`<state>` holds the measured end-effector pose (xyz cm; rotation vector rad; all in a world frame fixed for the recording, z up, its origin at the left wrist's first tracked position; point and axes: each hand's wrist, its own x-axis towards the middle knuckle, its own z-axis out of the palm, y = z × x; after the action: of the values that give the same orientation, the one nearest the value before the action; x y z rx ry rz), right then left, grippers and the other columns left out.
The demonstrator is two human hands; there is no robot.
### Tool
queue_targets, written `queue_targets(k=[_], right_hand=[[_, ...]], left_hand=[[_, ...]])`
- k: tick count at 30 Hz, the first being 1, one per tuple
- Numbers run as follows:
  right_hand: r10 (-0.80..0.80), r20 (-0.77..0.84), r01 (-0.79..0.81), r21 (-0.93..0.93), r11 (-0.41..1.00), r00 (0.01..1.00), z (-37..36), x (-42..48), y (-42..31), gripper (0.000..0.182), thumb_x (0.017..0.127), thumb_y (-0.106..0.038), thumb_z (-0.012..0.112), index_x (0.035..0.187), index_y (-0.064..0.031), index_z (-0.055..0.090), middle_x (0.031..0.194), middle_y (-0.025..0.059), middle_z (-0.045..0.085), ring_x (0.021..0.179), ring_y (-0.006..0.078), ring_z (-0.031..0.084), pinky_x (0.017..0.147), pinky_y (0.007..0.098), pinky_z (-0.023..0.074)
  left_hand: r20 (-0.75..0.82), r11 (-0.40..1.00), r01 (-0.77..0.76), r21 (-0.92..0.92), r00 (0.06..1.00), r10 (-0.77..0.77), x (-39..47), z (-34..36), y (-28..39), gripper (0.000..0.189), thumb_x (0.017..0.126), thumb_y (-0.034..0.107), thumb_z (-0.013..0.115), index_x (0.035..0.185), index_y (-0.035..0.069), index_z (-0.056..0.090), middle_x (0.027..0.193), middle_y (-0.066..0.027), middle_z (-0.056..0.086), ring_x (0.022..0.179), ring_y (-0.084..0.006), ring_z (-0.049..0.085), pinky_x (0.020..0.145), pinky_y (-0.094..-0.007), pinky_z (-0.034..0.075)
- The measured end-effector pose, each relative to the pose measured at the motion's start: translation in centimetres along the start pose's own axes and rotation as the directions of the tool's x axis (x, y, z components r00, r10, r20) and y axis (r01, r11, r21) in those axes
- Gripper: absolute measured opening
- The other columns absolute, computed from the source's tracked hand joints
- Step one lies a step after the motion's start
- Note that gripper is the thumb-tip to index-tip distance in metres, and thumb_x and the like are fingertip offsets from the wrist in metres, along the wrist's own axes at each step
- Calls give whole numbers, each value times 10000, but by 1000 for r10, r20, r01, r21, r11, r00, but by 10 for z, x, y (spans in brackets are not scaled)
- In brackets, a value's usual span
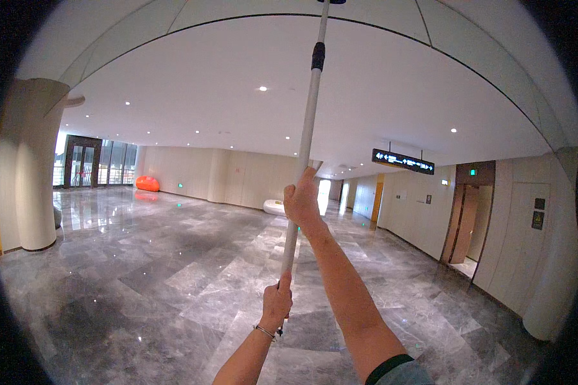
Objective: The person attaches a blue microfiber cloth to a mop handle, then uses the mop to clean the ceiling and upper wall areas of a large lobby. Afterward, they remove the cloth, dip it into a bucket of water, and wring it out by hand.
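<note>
My right hand grips a pale telescopic pole around its middle, thumb pointing up along the shaft. Lower down, my left hand is closed around the same pole near its bottom end, and a thin bracelet circles that wrist. The pole rises almost upright, leaning slightly to the right at the top. A black locking collar joins its thicker section to a thinner one. At the upper picture edge a dark fitting shows at the pole's tip; most of it is cut off.
Polished grey stone tiles cover the floor. A round column stands left, an open doorway right. A lit hanging sign bears writing. Farther off are an orange rounded seat and a white one. Pale panels curve overhead.
</note>
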<state>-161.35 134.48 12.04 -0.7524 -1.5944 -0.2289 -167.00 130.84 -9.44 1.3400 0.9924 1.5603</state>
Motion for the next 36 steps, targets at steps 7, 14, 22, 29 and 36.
queue_targets(k=[7,14,22,29,36], right_hand=[[-36,36,39,-77,996,999,28,-10,-24,353,808,-33,495,1073,85,293,744,289,542,683,426,610,615,497,470],[2,92,3,-56,998,996,37,-34,-19,369,813,-60,483,1114,72,314,785,285,555,755,445,608,669,498,477],[-36,33,39,-101,994,999,37,-122,16,441,823,-87,491,1198,7,281,678,202,576,586,371,611,550,462,497],[343,84,-353,171,920,936,14,-140,-11,336,861,-96,528,1115,-6,327,669,143,563,532,221,614,424,365,482],[410,-147,-324,403,856,900,16,-91,-32,188,904,-158,520,970,-54,379,641,33,437,447,103,478,359,271,429]], left_hand=[[19,996,48,-72,999,-47,-18,-31,5,680,875,618,432,521,39,477,423,-34,415,335,-146,412,331,-302,351],[47,994,92,-52,995,-89,-33,-31,-18,709,882,626,403,529,18,493,429,-60,436,356,-190,457,367,-340,377],[49,976,134,171,988,-144,-53,-40,-111,749,871,610,426,547,-57,529,476,-171,510,462,-284,563,489,-429,434],[165,924,11,383,983,-80,-60,-74,-104,773,857,639,419,613,-82,558,573,-288,530,615,-435,585,589,-488,421],[215,814,-255,521,963,165,-29,-103,-107,790,837,687,391,670,-53,613,666,-270,594,710,-424,615,645,-485,459]])
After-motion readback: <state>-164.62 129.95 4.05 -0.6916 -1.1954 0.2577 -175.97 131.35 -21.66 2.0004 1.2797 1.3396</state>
